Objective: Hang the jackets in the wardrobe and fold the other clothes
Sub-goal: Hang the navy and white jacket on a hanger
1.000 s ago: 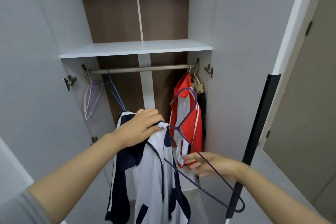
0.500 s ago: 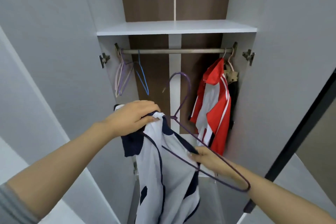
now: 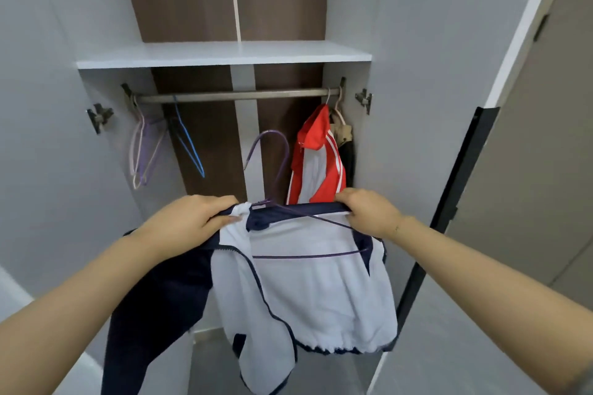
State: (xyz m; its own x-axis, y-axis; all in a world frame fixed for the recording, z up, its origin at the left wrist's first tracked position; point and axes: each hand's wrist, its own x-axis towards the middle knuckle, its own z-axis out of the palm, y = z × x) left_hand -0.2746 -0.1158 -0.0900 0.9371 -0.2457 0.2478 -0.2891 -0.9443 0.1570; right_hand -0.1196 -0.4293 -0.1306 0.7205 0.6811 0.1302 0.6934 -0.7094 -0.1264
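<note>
Left-hand fingers (image 3: 224, 218) curl over the jacket (image 3: 308, 285) collar at 9 o'clock; the right hand (image 3: 369, 212) grips its shoulder at 3. A purple hanger (image 3: 272, 170) sits partly inside the jacket, hook up at 12, below the rail (image 3: 237, 95). A red jacket (image 3: 316, 160) hangs at 1 o'clock.

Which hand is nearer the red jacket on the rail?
Right. The right hand sits just below the red jacket; the left hand is farther left.
</note>
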